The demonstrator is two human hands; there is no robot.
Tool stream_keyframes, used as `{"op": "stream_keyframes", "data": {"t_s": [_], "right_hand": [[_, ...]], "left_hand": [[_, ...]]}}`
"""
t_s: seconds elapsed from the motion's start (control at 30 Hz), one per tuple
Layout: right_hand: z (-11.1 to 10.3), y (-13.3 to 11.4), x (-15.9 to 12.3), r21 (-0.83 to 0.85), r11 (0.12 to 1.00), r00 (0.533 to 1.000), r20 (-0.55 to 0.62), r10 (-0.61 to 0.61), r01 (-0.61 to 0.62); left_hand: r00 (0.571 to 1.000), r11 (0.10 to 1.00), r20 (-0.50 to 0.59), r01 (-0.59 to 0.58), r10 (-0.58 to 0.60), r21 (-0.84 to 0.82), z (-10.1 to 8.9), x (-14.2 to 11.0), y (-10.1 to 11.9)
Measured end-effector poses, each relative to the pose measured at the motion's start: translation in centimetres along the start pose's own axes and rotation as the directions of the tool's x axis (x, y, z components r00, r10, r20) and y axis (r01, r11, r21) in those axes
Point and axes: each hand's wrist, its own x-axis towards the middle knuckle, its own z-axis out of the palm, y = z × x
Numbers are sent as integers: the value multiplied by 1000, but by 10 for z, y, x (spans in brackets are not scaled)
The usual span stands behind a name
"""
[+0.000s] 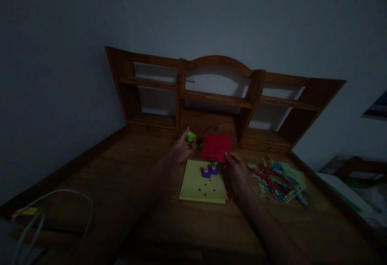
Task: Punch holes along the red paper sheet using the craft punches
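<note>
My left hand (184,147) is closed round a small bright green paper punch (191,137), held above the desk. In my right hand (236,168), a red sheet of paper (216,147) is pinched at its lower right corner. Small dark holes run along the sheet's near edge. Beneath it lies a stack of yellow paper (190,184), scattered with several tiny red paper pieces (205,185). Two purple paper punches (206,173) with white round tops sit side by side on the yellow paper. Another green item (215,163) is partly hidden behind them.
A wooden desk (145,164) carries a shelf hutch (217,98) along its back. On the right lies a heap of red, blue and pale plastic strips (278,180). A white cable (90,204) loops at the near left, by a yellow object (27,212). The light is dim.
</note>
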Motion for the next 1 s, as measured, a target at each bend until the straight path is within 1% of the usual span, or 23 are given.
{"op": "stream_keyframes", "data": {"t_s": [0.03,0.1,0.23,0.3,0.4,0.47,0.53,0.6,0.7,0.8,0.9,1.0], "right_hand": [[0,-1,0,-18,1000,1000,-12,-8,8],[1,-5,0,-46,999,999,-37,-27,25],[5,-13,-5,-86,993,995,-48,-83,78],[7,-16,-7,-103,989,993,-42,-112,107],[10,-18,-8,-104,984,988,-31,-149,145],[11,-19,-9,-93,983,987,-26,-161,158],[13,-20,-9,-75,984,987,-27,-161,158],[14,-20,-10,-69,985,987,-19,-161,160],[15,-19,-11,-88,982,986,18,-167,168],[15,-16,-11,-132,977,986,37,-165,168],[14,-11,-10,-177,973,988,66,-139,149],[13,-7,-8,-230,965,989,99,-106,126]], "left_hand": [[1000,1000,28,4,-3,-26,-1,-1,-8],[999,998,35,21,-19,-52,-7,-2,-23],[997,998,58,-59,59,-6,-21,-4,-42],[994,996,90,-71,67,49,-22,-7,-47],[978,992,206,-52,28,112,-18,-13,-52],[965,989,263,-64,27,132,-16,-16,-55],[958,985,284,-85,38,153,-17,-17,-59],[953,980,301,-84,25,182,-18,-18,-63],[960,973,278,-62,-3,224,-18,-20,-67],[967,959,254,-64,-8,275,-17,-23,-66],[972,932,236,-103,19,347,-19,-23,-63],[981,876,187,-138,56,463,-24,-22,-58]]}}
